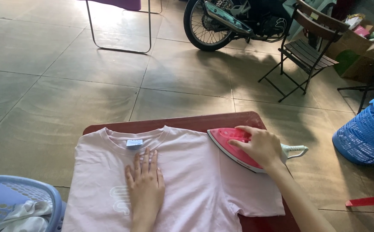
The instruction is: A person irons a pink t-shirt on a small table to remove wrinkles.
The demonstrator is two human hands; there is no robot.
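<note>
two baskets | left basket: white cloth | blue basket: contents unseen

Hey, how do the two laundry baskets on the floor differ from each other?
The basket at lower left is pale lavender-blue and stands upright, with whitish cloth inside. The basket at right is a brighter, stronger blue, is tipped so its mouth faces up and right, and shows nothing inside from here. The left one has oval holes near its rim; the right one has a fine grid of slots. Both are perforated plastic and sit on the tiled floor beside the ironing table.
</note>
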